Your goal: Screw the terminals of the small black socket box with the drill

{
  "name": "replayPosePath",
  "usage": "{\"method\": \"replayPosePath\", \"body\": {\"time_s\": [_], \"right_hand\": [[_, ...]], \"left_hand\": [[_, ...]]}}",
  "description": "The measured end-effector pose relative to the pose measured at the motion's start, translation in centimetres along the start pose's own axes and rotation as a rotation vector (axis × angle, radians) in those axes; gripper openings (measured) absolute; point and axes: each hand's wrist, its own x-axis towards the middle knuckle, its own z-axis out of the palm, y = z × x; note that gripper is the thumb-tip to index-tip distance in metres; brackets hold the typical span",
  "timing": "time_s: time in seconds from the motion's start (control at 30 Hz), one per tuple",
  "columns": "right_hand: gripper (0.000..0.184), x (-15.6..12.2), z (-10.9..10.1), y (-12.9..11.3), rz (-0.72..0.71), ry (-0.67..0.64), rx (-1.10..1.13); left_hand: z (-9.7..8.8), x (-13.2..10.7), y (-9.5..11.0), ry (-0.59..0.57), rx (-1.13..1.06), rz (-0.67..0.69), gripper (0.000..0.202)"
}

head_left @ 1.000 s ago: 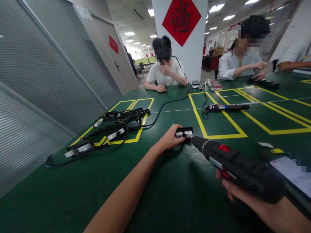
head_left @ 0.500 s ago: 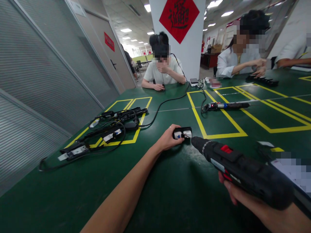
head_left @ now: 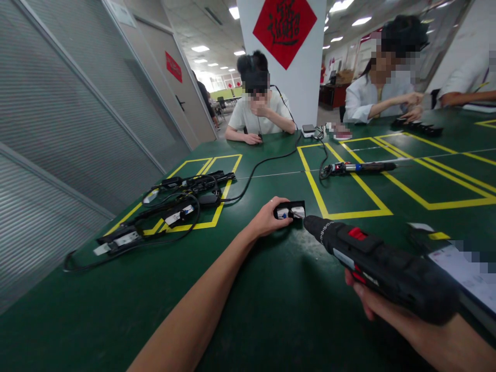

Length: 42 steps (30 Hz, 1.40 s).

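Observation:
On the green table, my left hand (head_left: 268,219) is closed around the left end of a small black housing (head_left: 301,206) with white and blue parts inside. Its open face is turned toward me. My right hand (head_left: 374,299) grips the handle of a black cordless drill (head_left: 382,263) with red switches. The drill points left and away from me, its chuck just short of the housing. A thin bit runs from the chuck into the housing's front; whether its tip meets a screw is too small to tell.
Black cabled devices (head_left: 182,209) lie inside yellow tape at the left. A pen-shaped tool (head_left: 364,168) with a blue band lies beyond the drill. Near the right edge is a white sheet (head_left: 461,268). A person (head_left: 259,111) sits across the table, and another person (head_left: 382,95) works at the far right.
The drill has shifted very slightly left and up in the view, its bit still at the housing. My left hand keeps its hold, almost unmoved.

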Motion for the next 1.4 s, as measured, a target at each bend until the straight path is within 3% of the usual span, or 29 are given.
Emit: {"method": "replayPosePath", "body": {"time_s": [0.1, 0.27, 0.4, 0.57, 0.87, 1.1, 1.4], "right_hand": [[0.017, -0.1, 0.2, 0.1, 0.103, -0.165, 0.145], [0.015, -0.2, 0.2, 0.0, 0.163, -0.124, 0.265], [0.021, -0.1, 0.2, 0.2, 0.162, -0.223, 0.298], [0.021, -0.5, 0.4, 0.2, 0.195, -0.122, 0.272], [0.013, 0.0, 0.4, 0.4, 0.153, -0.182, 0.342], [0.017, 0.2, 1.4, -0.1, 0.141, -0.090, 0.298], [0.016, -0.6, 1.2, -0.6, 0.169, -0.064, 0.296]], "left_hand": [[0.0, 0.0, 0.0, -0.009, -0.023, -0.024, 0.048], [0.1, -0.1, 0.1, 0.008, -0.048, -0.022, 0.049], [0.2, 0.0, 0.2, 0.020, -0.054, -0.028, 0.050], [0.4, -0.1, 0.1, 0.010, -0.086, -0.063, 0.050], [0.3, -0.2, 0.2, 0.009, -0.098, -0.087, 0.050], [0.3, -0.2, 0.0, 0.013, -0.103, -0.065, 0.050], [0.1, -0.1, 0.0, 0.014, -0.111, -0.067, 0.049]]}}
